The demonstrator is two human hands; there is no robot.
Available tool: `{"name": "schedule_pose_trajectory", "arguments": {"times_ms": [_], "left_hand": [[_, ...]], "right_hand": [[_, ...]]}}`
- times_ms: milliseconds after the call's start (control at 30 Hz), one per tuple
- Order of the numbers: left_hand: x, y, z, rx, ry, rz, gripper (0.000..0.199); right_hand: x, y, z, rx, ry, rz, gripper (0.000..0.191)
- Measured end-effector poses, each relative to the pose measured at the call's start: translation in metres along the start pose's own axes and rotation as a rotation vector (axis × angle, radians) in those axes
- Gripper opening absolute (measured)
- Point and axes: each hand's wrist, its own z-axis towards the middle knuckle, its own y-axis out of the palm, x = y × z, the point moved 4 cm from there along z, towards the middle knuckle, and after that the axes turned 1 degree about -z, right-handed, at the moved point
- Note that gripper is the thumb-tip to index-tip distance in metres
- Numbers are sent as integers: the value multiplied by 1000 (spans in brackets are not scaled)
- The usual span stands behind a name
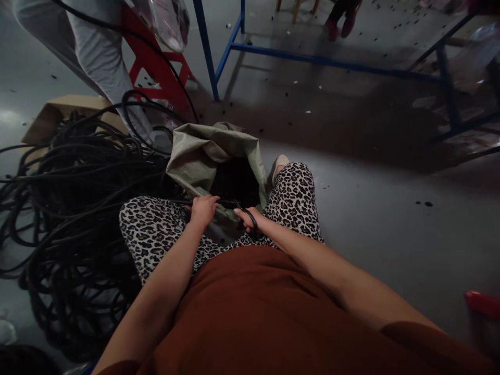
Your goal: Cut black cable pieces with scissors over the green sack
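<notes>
My left hand (205,210) is closed around a thin black rubber cord (180,201) in front of the sack's mouth. The cord passes over my left thigh toward the pile, and its other end reaches toward the scissors. My right hand (250,216) grips scissors (253,223) by a black handle loop; their short blades point up and left at the cord. Whether the blades touch it I cannot tell. Between my knees stands an open greenish woven sack (255,156), its inside dark with black contents I cannot make out singly.
A large tangle of black cord (78,208) covers the floor at left, beside a cardboard box (70,104). Behind it are a person's grey-trousered legs (97,52) and a red stool (144,57). A blue metal frame (312,59) crosses the back. Small black bits dot the floor.
</notes>
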Motion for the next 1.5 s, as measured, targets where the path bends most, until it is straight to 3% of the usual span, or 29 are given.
{"name": "schedule_pose_trajectory", "arguments": {"times_ms": [200, 400, 700, 967, 1500], "left_hand": [[-5, -1, 1, 34, -24, -14, 31], [-10, -1, 2, 53, -61, -36, 31], [-1, -3, 1, 47, -60, -57, 33], [12, -3, 2, 35, -8, -69, 33], [17, -3, 0, -4, 18, -91, 32]], "right_hand": [[-5, -4, -3, -19, -54, -14, 39], [1, -7, 7, 41, -91, 40, 39], [9, 12, 13, -160, -51, 32, 56], [6, 11, 11, -152, -69, 50, 58], [4, 11, 14, -106, -70, 4, 57]]}}
